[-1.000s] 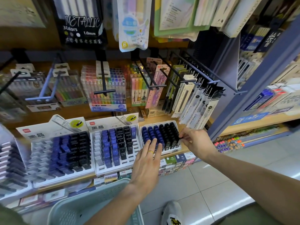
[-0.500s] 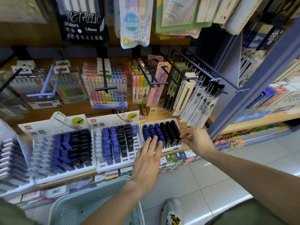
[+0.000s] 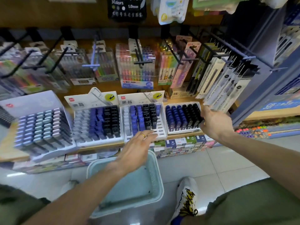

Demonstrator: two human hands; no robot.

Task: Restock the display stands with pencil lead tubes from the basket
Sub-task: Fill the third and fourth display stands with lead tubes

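Three white display stands of blue and black pencil lead tubes sit in a row on the wooden shelf: a left stand, a middle stand and a right stand. My left hand hovers with straight fingers over the front edge of the middle stand and holds nothing. My right hand grips the right wall of the right stand, thumb on top. The pale green basket stands on the floor under my left forearm; its inside is blurred.
A fourth stand of pastel tubes sits at the far left. Hooks with pen packs jut out above the stands. Boxed stock fills the shelf below. My shoe is on the tiled floor beside the basket.
My left hand has drawn back from the right stand to the front of the middle stand. My right hand stays at the right stand's edge. The view has tilted down and blurred.
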